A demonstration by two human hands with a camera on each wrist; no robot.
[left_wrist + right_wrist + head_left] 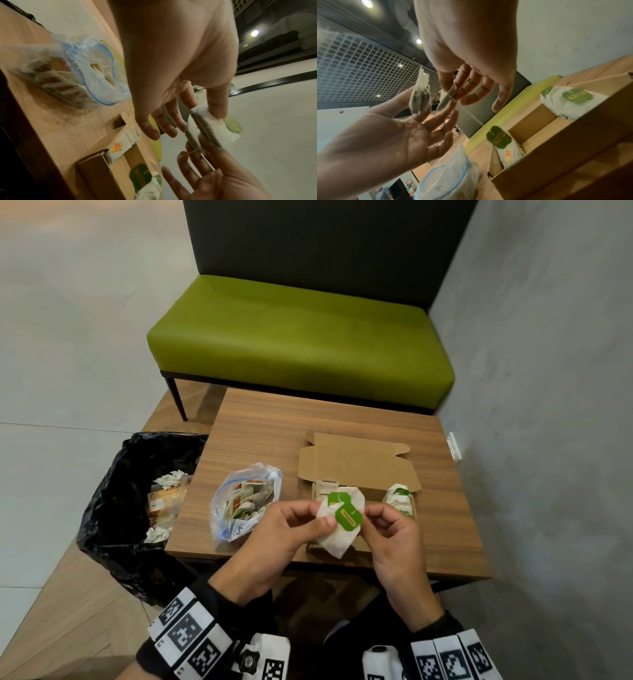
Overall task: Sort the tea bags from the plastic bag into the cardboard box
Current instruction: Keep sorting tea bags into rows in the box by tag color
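Head view, both hands, left hand, right hand, pinching tea bag, long axis seemingly tilted up-right.

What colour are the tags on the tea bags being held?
Green tags with a yellow band; clearest in the head view.

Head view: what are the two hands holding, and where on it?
White tea bags with green tags, above the cardboard box. The left hand pinches a bag's paper edge; the right hand pinches beside the tag.
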